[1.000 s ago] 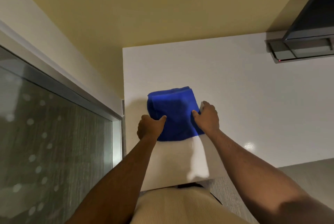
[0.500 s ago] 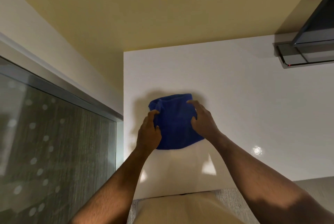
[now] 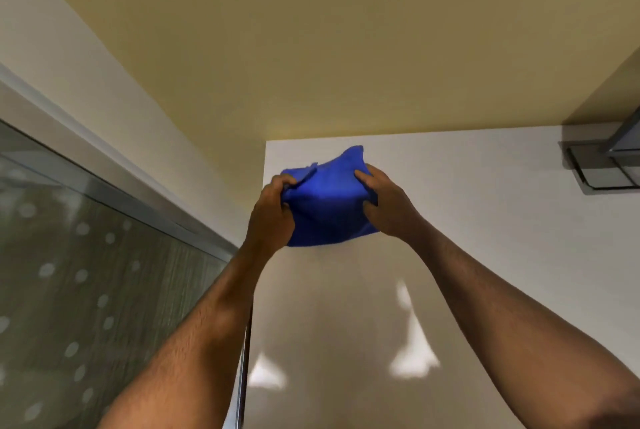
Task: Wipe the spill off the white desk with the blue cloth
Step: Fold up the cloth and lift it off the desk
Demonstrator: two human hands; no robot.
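A folded blue cloth (image 3: pixel 325 200) is held above the white desk (image 3: pixel 485 220), near the desk's far left corner. My left hand (image 3: pixel 272 210) grips the cloth's left side. My right hand (image 3: pixel 388 206) grips its right side, thumb on top. The cloth bulges upward between both hands, and its upper corners stick up. No spill shows on the desk surface; shadows of my arms and bright light patches fall on the near part.
A yellow wall (image 3: pixel 346 47) runs behind the desk. A glass panel with a metal frame (image 3: pixel 104 290) stands along the desk's left edge. A dark monitor base (image 3: pixel 602 165) sits on the desk at the far right.
Both hands have closed on the cloth and lifted it off the desk, moving it farther from me. The cloth has gone from flat to bunched.
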